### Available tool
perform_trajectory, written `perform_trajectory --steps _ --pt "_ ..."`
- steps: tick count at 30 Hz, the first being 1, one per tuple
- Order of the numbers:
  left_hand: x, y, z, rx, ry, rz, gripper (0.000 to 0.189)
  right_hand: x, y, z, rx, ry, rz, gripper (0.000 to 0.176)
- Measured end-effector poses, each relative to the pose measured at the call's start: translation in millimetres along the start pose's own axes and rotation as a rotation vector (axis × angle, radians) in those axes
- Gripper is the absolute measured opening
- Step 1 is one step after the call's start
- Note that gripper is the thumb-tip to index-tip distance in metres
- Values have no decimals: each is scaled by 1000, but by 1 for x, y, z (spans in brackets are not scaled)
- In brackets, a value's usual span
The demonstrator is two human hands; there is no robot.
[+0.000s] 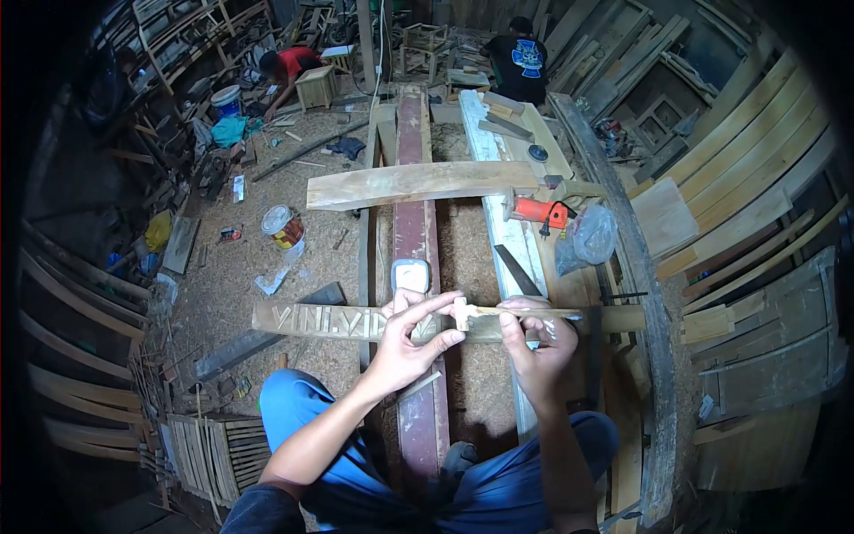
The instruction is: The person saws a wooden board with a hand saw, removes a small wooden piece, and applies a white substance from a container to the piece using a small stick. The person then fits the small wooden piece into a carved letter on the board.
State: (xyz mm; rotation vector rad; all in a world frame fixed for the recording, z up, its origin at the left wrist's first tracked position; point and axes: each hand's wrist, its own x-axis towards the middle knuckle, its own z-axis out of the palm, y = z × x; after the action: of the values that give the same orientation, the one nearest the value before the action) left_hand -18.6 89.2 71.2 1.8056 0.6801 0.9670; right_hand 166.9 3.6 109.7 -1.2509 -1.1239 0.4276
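My left hand [414, 336] pinches a small pale wooden piece [461, 314] between thumb and fingers. My right hand [538, 343] grips a thin stick [485, 311] lying nearly level, and its left end meets the wooden piece. White smears mark the right fingers. Under both hands runs a long wooden board [294, 320] with raised letters reading "VINI.VID" before my left hand covers the rest. Just beyond the left hand, a small tub [411, 274] with white contents stands on the reddish beam [414, 222].
A curved plank [382, 185] lies across the beams ahead. To the right are an orange power tool [538, 211], a plastic bag [593, 236] and a dark blade-like strip [519, 270]. A paint can [283, 227] stands left. Two people [520, 67] work at the back.
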Motion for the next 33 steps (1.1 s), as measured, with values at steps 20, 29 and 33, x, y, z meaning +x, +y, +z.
perform_trajectory --steps 20,29,33 --pt "0 -3 2 -23 1 12 58 -4 5 2 97 -8 -109 12" --pt "0 -2 4 -130 21 6 57 -8 0 1 102 -41 -49 11" --pt "-1 -3 4 -61 13 26 58 -8 0 -2 84 38 -25 10"
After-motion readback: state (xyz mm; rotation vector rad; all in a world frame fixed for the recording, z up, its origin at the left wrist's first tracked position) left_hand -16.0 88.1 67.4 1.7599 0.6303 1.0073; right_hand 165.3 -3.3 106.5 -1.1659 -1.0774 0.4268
